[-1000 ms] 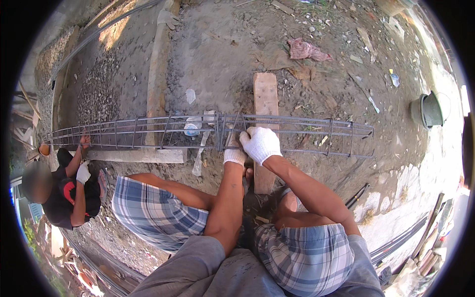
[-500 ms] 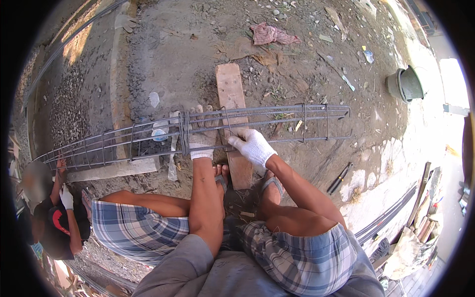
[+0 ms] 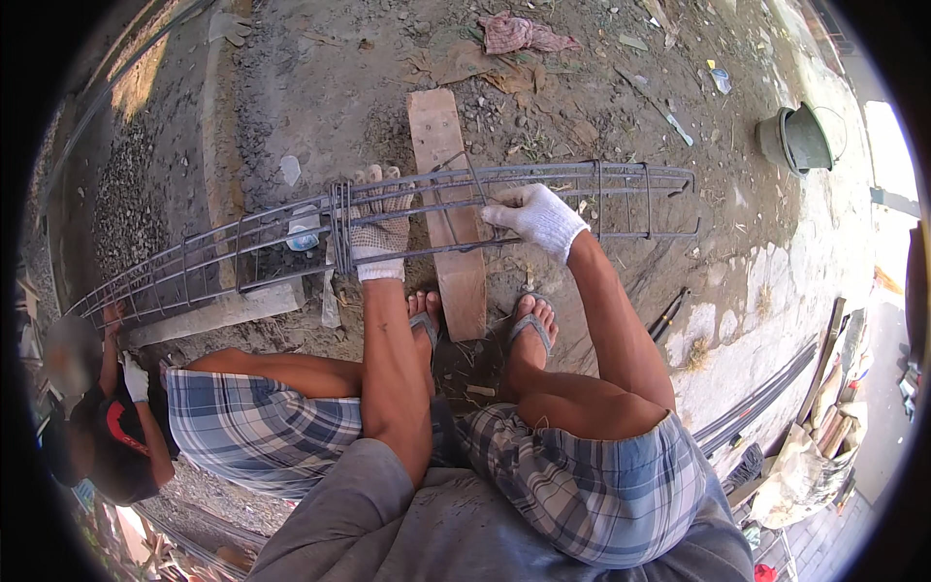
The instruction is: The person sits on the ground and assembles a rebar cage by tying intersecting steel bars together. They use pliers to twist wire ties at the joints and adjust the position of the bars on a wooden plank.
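A long rebar cage (image 3: 281,218) of thin steel bars lies across in front of me, over a wooden board (image 3: 449,126). My left hand (image 3: 381,228), in a glove with a dotted palm, holds the cage from below, its fingers reaching up behind the bars. Directly left of it, several rectangular stirrups (image 3: 341,228) stand bunched together on the bars. My right hand (image 3: 539,219), in a white glove, is closed on a single stirrup (image 3: 474,177), which leans across the bars above the board. Other stirrups (image 3: 597,194) sit farther right.
A co-worker (image 3: 121,427) at the lower left has a bare hand by the cage's far left end. A concrete block (image 3: 213,318) lies below the cage. Pliers or cutters (image 3: 669,315), a bucket (image 3: 800,139) and a rag (image 3: 524,35) lie around on the dirt.
My right hand has moved right along the cage, and the stirrup in it has shifted right and leans more. My left hand stays beside the bunched stirrups. The view has shifted slightly.
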### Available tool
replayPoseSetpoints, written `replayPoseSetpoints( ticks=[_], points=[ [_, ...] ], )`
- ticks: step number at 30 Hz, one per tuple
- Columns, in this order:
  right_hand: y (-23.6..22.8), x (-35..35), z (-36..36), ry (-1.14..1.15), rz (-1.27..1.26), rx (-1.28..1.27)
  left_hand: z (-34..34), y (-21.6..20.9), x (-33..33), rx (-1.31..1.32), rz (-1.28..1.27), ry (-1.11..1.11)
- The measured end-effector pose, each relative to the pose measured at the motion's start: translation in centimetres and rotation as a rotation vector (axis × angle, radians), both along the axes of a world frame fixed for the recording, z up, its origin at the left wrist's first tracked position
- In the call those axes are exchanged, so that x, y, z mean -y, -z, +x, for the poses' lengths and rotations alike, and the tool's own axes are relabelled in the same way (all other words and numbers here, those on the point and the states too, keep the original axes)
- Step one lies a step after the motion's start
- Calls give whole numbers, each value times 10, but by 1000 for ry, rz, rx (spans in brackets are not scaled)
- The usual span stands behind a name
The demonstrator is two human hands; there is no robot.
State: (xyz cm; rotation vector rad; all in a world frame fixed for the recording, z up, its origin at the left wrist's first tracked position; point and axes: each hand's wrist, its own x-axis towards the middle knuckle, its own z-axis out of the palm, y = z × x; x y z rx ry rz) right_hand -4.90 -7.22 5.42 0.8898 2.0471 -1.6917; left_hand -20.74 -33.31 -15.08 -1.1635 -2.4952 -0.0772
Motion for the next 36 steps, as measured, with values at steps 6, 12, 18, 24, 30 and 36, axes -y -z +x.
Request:
replayPoseSetpoints(
  ticks=[6, 12, 18, 24, 30, 36],
  points=[
    [-18, -10, 20, -29, 212, 70, -8, 22, 9, -673, -1009, -242],
    [-9, 7, 25, -73, 379, 59, 0, 37, 13, -728, -1110, -311],
    [6, 36, 11, -29, 511, 50, 4, 30, 17, -84, -286, -70],
    [-3, 43, 64, -6, 174, 216, 7, 16, 9, -824, -1369, -269],
    [35, 95, 77, -273, 328, 236, 9, 16, 8, -31, -728, -238],
    [67, 102, 56, -186, 284, 175, -7, 37, 22, -1210, -1799, 14]
  ],
)
